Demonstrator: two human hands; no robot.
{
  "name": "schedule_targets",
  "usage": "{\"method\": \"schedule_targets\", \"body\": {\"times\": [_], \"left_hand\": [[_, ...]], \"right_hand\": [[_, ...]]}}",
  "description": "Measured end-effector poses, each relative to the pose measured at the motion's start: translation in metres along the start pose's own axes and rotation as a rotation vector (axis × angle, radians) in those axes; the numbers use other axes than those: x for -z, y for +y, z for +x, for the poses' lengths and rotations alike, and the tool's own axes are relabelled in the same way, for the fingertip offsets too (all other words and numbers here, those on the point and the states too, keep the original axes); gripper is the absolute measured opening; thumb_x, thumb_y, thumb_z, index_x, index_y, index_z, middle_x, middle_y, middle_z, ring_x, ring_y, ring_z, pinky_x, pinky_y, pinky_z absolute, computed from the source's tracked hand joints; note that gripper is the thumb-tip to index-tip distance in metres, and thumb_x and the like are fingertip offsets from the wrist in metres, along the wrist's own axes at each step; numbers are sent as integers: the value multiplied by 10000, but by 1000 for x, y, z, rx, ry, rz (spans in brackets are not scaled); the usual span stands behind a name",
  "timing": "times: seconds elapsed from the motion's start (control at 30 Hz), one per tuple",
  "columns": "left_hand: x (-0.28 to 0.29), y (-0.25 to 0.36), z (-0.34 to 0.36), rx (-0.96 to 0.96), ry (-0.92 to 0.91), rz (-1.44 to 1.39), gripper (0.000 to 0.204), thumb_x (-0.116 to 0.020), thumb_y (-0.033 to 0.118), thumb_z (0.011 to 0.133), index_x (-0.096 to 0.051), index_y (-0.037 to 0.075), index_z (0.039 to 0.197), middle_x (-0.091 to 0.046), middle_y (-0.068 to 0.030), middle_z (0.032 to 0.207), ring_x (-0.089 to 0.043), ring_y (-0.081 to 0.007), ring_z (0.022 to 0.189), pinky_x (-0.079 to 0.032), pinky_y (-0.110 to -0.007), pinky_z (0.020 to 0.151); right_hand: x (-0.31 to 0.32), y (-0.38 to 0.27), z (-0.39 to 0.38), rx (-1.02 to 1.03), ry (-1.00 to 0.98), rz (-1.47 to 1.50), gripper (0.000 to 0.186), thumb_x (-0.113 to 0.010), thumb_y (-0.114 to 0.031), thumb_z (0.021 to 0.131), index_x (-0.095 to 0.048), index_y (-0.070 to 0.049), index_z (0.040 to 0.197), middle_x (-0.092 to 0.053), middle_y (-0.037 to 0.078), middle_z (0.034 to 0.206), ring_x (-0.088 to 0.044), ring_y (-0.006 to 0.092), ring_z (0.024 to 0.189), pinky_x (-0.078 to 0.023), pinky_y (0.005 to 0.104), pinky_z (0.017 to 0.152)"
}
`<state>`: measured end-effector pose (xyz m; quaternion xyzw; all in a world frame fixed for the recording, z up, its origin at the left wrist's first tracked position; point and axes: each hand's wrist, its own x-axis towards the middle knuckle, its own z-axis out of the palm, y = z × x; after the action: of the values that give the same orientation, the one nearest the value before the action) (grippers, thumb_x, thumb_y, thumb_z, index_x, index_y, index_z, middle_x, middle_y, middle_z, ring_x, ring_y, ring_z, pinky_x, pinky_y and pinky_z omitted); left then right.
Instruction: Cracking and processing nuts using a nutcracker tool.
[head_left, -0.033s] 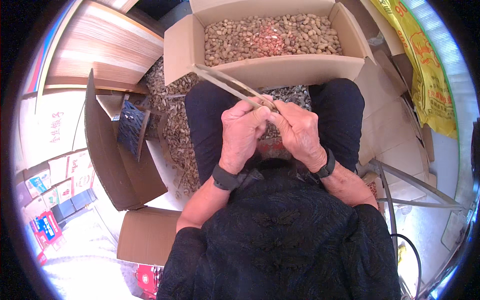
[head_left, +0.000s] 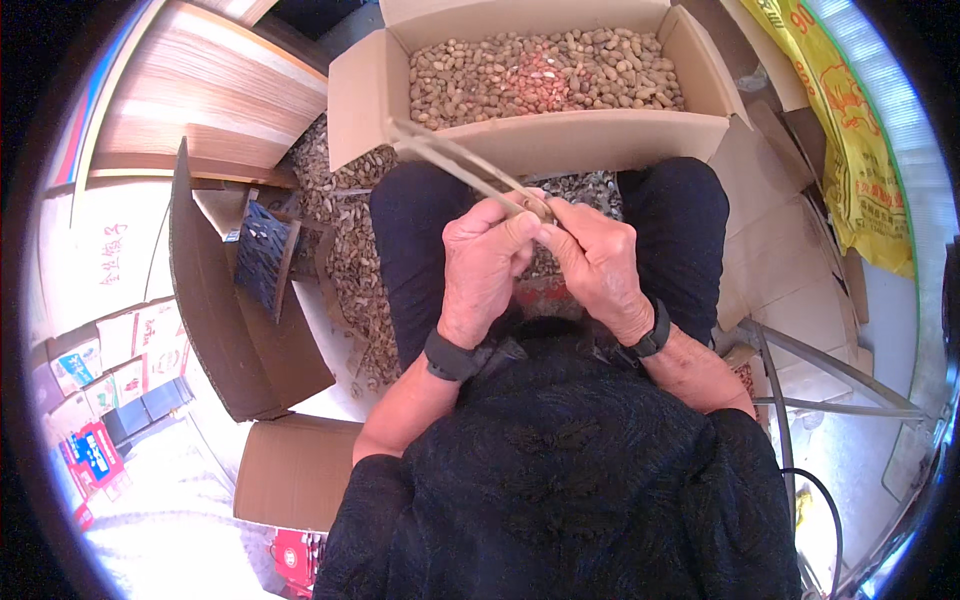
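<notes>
My left hand [head_left: 485,255] is closed around the near part of a pair of thin pale strips [head_left: 455,160], long and tong-like, that slant away to the far left. Against it, fingertips nearly touching, my right hand [head_left: 600,260] pinches a brown peanut [head_left: 538,207] at the near end of the strips. Fingers partly cover the peanut, so its shell's state is hard to make out. Beyond both hands stands an open cardboard box [head_left: 600,140] holding many unshelled peanuts [head_left: 470,80]. Broken shells [head_left: 355,270] lie between and left of my knees.
At left, a brown cardboard flap [head_left: 215,300] stands upright beside a small dark blue-topped stool [head_left: 265,255]. Wood-grain boards [head_left: 200,90] lean at far left. A yellow sack [head_left: 850,130] hangs at far right, above flattened cardboard [head_left: 765,250]. Metal bars [head_left: 830,365] stand at lower right.
The far ends of the pale strips have shifted slightly upward in the picture and are blurred. Both hands stay in nearly the same place.
</notes>
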<state>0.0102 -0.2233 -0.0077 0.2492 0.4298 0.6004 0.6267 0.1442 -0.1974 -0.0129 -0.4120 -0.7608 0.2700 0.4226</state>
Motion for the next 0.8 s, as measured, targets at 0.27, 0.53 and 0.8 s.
{"method": "schedule_targets", "body": {"times": [0.27, 0.53, 0.8], "left_hand": [[13, -6, 3, -12, -14, -41, 217, -632, 31, 807, -614, -53, 1007, -548, 2, 677, -398, -33, 483, -283, -168, 399], [1, -3, 1, -19, 51, 57, 163, -623, 19, 811, -628, -38, 964, -538, 10, 635, -401, -29, 477, -280, -165, 393], [-1, 0, -1, -27, 71, 122, 165, -629, 30, 813, -629, -36, 964, -568, 5, 661, -417, -22, 483, -295, -154, 395]], "right_hand": [[-1, 0, 3, -84, -57, 187, 370, -586, -13, 747, -533, 29, 1111, -576, 202, 856, -587, 351, 788, -469, 380, 677], [4, -4, 4, -74, -102, 144, 425, -514, 60, 716, -525, 0, 1137, -533, 163, 831, -554, 347, 748, -457, 391, 656], [-2, -4, 1, -76, -65, 33, 470, -510, 110, 692, -545, 1, 1148, -530, 166, 876, -563, 325, 763, -464, 329, 692]]}}
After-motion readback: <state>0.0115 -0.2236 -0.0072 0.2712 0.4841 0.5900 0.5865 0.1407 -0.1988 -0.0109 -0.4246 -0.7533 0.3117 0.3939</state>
